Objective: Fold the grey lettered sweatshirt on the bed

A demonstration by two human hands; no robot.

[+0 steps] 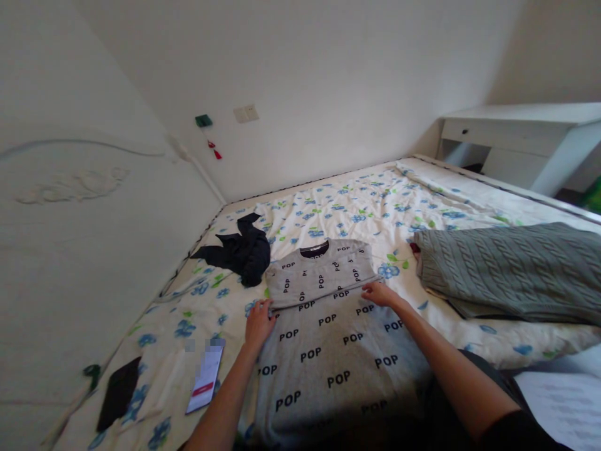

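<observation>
Clothes laid out on a bed (357, 200)

A sweater (328, 332) lies in the middle, a jacket (241, 250) behind-left, a blanket (507, 269) right, a phone (205, 376) left.

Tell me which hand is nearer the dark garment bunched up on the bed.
Left. The left hand rests on the grey POP sweater's left edge, just below the dark garment; the right hand sits at the sweater's right edge, farther away.
</observation>
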